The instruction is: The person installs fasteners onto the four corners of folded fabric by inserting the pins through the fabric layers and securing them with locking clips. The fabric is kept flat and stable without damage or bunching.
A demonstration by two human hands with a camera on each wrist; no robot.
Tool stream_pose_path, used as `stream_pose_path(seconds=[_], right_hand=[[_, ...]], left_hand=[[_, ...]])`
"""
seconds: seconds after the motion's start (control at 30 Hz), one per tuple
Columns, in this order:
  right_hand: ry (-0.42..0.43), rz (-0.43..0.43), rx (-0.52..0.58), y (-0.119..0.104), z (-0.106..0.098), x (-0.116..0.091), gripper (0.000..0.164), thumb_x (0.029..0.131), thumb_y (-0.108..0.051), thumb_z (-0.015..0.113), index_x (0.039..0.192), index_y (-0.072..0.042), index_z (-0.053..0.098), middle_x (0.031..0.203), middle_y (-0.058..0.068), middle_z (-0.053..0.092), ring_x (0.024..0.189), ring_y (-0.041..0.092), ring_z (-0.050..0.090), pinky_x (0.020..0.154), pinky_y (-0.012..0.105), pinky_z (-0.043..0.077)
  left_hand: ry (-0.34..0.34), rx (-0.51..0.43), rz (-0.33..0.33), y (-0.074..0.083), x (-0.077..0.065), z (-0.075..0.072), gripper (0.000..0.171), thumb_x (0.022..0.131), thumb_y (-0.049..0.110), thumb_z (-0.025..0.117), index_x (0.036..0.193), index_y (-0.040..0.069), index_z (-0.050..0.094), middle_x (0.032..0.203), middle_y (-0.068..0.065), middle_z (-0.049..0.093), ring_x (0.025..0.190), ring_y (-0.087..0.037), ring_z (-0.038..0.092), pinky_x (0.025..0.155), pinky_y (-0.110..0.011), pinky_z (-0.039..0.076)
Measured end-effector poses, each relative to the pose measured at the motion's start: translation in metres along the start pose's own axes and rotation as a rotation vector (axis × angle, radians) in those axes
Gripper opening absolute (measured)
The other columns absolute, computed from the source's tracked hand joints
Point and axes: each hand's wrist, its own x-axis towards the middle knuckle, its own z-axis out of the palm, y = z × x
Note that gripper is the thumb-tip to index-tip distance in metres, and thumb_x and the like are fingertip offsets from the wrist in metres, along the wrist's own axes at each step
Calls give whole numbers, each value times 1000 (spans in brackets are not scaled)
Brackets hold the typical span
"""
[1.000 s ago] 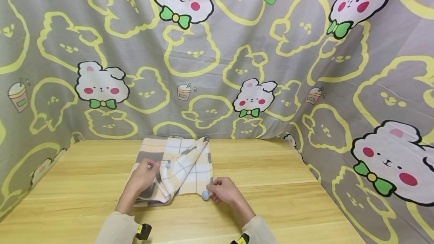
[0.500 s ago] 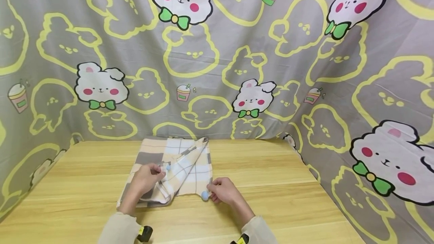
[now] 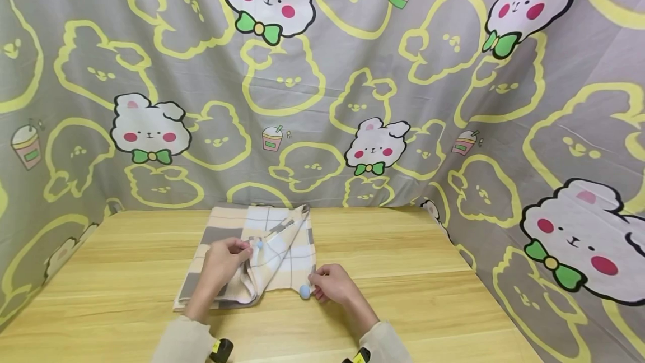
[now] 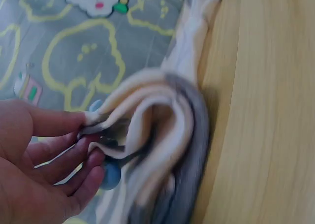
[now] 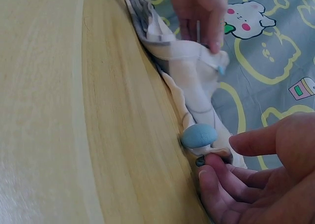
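Observation:
A folded plaid cloth (image 3: 301,265) in beige, white and grey lies near the table's back edge, one flap turned diagonally. My left hand (image 3: 221,263) pinches a raised edge of that flap, next to a small light-blue knob (image 3: 259,245). In the left wrist view the cloth's layers curl into a loop beyond the fingertips, and a blue knob (image 4: 111,175) shows below them. At the near right corner, my right hand (image 3: 333,283) pinches the cloth beside a larger light-blue round knob (image 3: 304,291). A small dark piece (image 5: 200,161) shows beneath this knob at my fingertips.
The wooden table (image 3: 403,273) extends on both sides of the cloth. A grey curtain (image 3: 312,88) printed with cartoon bunnies hangs behind it and along the sides. Black wrist cameras (image 3: 220,350) sit at the sleeves.
My left hand has moved a little to the right, bringing the pinched flap edge and its small blue knob along. The right hand stays at the corner.

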Motion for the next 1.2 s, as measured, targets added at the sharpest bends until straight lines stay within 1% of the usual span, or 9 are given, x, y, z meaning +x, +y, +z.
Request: stream_pose_path(seconds=[0.17,0.3,0.47,0.57,0.7,0.9,1.07,1.13,1.2], right_hand=[[-3,-8,4,1,0,0,19,95,-12,63,89,5,66,67,4,57,59,14,58,54,29,55],[0,-10,4,1,0,0,19,95,-12,62,89,6,65,68,4,57,59,14,59,55,31,56],[11,-13,3,1,-2,1,16,92,-9,64,89,6,65,67,5,59,58,14,59,54,31,57],[11,-8,-4,2,-3,1,12,87,-6,69,90,5,65,67,6,61,58,14,59,54,30,55],[7,-6,-2,4,-5,1,16,80,0,71,93,6,64,67,7,61,57,14,58,53,28,53],[26,-3,-30,4,-7,1,16,81,1,70,94,7,64,67,7,62,57,14,59,53,28,54],[33,-8,-45,4,-9,1,15,80,1,70,93,6,64,68,7,62,57,14,59,53,29,55],[42,-10,-44,4,-9,1,15,80,1,69,94,6,64,68,8,63,56,15,59,53,29,55],[68,-12,-47,3,-10,1,17,80,1,68,95,6,64,67,9,62,55,15,58,51,29,53]], left_hand=[[24,-52,52,23,-9,16,3,88,8,75,87,5,75,81,-5,74,73,-11,64,68,-25,48],[20,-27,127,35,-15,33,6,86,5,77,82,8,74,75,-1,73,69,-10,62,66,-25,49],[-5,13,199,42,-23,53,13,84,2,77,76,12,73,69,3,69,65,-8,59,64,-26,48],[-40,18,229,44,-28,62,15,84,2,77,75,12,72,67,5,67,63,-7,57,62,-25,47],[-82,36,292,44,-34,71,17,81,-1,78,72,12,72,66,6,68,61,-5,56,59,-22,47],[-136,96,373,44,-40,80,16,76,-5,80,71,8,74,64,4,66,59,-3,51,54,-19,43],[-188,150,399,45,-45,83,14,74,-4,83,72,8,76,67,3,68,61,-3,53,55,-19,44],[-192,162,403,45,-46,83,14,73,-5,82,72,8,76,68,3,69,62,-3,54,56,-20,45],[-177,162,401,46,-46,83,16,73,-7,80,76,8,75,69,2,70,62,-4,55,56,-20,45]])
